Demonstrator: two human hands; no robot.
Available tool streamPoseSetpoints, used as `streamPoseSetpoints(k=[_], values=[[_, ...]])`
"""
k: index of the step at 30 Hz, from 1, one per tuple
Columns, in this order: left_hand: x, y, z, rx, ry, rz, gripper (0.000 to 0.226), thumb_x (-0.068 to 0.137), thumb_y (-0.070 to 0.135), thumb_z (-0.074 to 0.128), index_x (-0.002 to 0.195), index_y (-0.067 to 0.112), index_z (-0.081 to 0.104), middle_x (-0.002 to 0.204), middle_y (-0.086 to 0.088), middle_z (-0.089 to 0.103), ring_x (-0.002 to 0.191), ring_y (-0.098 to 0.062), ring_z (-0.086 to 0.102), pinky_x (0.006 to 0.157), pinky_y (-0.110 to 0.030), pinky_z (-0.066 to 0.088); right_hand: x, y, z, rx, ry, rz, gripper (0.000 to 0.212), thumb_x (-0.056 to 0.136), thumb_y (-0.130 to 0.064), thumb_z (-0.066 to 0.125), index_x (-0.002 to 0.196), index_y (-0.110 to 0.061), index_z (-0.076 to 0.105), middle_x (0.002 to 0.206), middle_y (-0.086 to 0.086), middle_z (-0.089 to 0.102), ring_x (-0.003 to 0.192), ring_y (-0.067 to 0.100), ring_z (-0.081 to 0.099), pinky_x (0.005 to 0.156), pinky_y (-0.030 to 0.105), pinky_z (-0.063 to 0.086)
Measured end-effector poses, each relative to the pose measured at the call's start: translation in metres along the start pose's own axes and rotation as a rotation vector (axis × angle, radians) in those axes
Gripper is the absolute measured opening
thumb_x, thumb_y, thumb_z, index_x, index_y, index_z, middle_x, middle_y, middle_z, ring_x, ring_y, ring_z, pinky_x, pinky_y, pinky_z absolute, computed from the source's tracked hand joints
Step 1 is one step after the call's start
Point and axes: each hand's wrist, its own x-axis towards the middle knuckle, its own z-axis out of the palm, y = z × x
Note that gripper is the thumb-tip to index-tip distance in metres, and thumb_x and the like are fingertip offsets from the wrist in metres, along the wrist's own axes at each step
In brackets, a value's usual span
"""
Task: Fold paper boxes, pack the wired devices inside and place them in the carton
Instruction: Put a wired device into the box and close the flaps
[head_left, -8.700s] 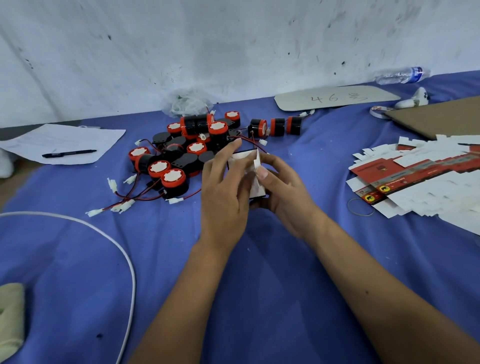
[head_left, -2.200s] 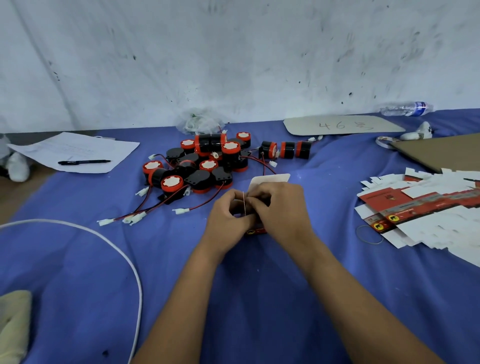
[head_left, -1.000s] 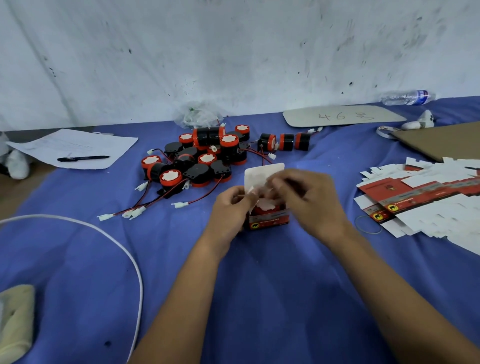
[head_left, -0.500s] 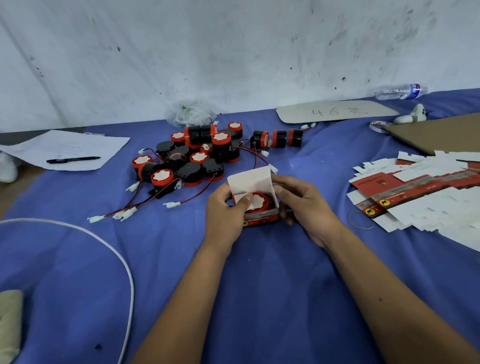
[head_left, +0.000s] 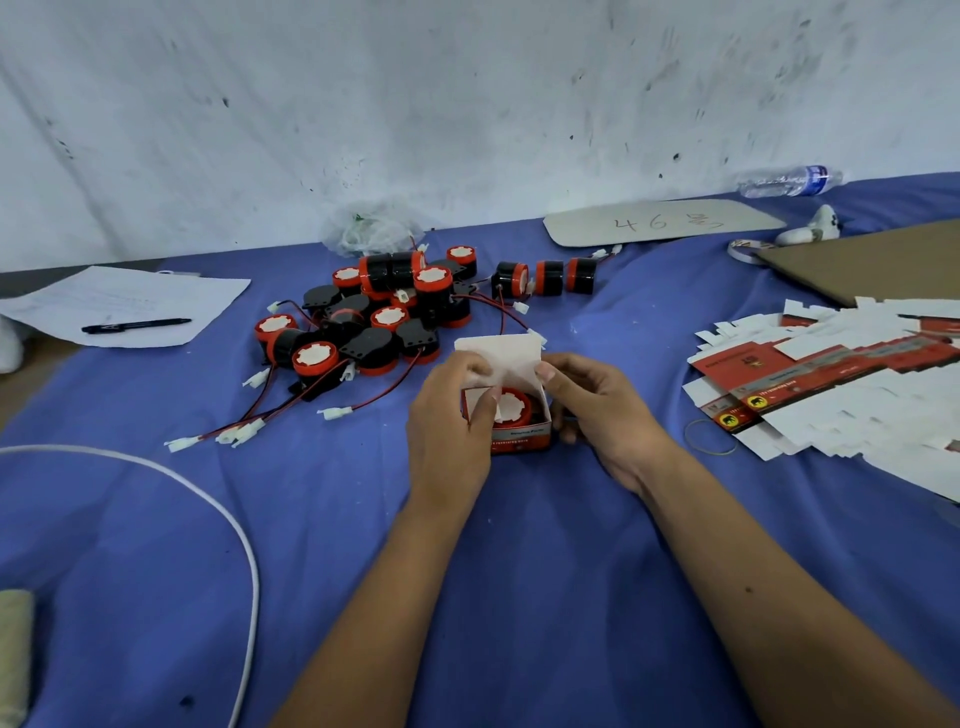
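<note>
A small red and white paper box (head_left: 521, 435) stands on the blue cloth in the middle, its white lid flap (head_left: 506, 353) standing up. Inside it sits a red and black wired device (head_left: 514, 406) with a white face. My left hand (head_left: 451, 422) grips the box's left side, thumb on the left side flap and fingers on the lid. My right hand (head_left: 597, 410) holds the right side, thumb at the lid's right edge. A pile of the same devices (head_left: 384, 317) with red wires lies behind and to the left.
Flat unfolded boxes (head_left: 841, 379) are stacked at the right, with a rubber band (head_left: 709, 444) beside them. A brown cardboard sheet (head_left: 883, 260) lies far right. Paper and pen (head_left: 136, 326) sit far left, a white cable (head_left: 218, 499) curves at the near left. A water bottle (head_left: 789, 182) lies by the wall.
The device went into the box during the last two seconds. Both hands now hold the box's sides, and my left fingers have moved up onto the lid flap.
</note>
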Motion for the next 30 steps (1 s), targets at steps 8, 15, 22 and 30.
streamPoseSetpoints(k=[8,15,22,30], values=[[-0.001,0.000,-0.007,-0.217,-0.104,-0.129,0.031,0.099,-0.002,0.052,0.114,0.025,0.052,0.110,0.002,0.070,0.092,-0.020,0.067,0.068,-0.038,0.057,-0.002,0.004,0.007,-0.139,-0.021,-0.133,0.035,0.089,-0.010,0.076,0.111,-0.035,0.069,0.101,-0.006,0.075,0.070,0.007,0.068,0.052,0.015,0.048],[0.006,0.000,-0.021,-0.330,-0.192,-0.268,0.035,0.090,-0.016,0.045,0.095,0.009,0.067,0.111,-0.004,0.073,0.073,-0.011,0.065,0.052,-0.018,0.044,-0.007,0.002,-0.005,-0.274,-0.200,-0.150,0.024,0.082,-0.043,0.076,0.101,-0.030,0.071,0.102,0.019,0.065,0.074,0.031,0.057,0.062,0.035,0.052],[0.008,-0.018,-0.043,-0.460,-0.433,-0.283,0.010,0.092,-0.002,0.070,0.093,0.006,0.075,0.134,0.008,0.067,0.081,-0.039,0.070,0.069,-0.036,0.061,-0.010,0.005,0.000,-0.461,-0.126,-0.296,0.027,0.073,-0.031,0.091,0.086,-0.028,0.067,0.107,-0.007,0.065,0.084,0.020,0.061,0.075,0.032,0.053],[0.009,-0.023,-0.033,-0.394,-0.410,-0.165,0.013,0.083,0.000,0.082,0.085,0.006,0.070,0.118,0.007,0.073,0.070,-0.046,0.064,0.063,-0.044,0.064,-0.007,0.007,0.001,-0.715,-0.113,-0.431,0.041,0.080,-0.033,0.085,0.120,-0.027,0.075,0.112,-0.010,0.061,0.097,0.006,0.062,0.084,0.018,0.049]])
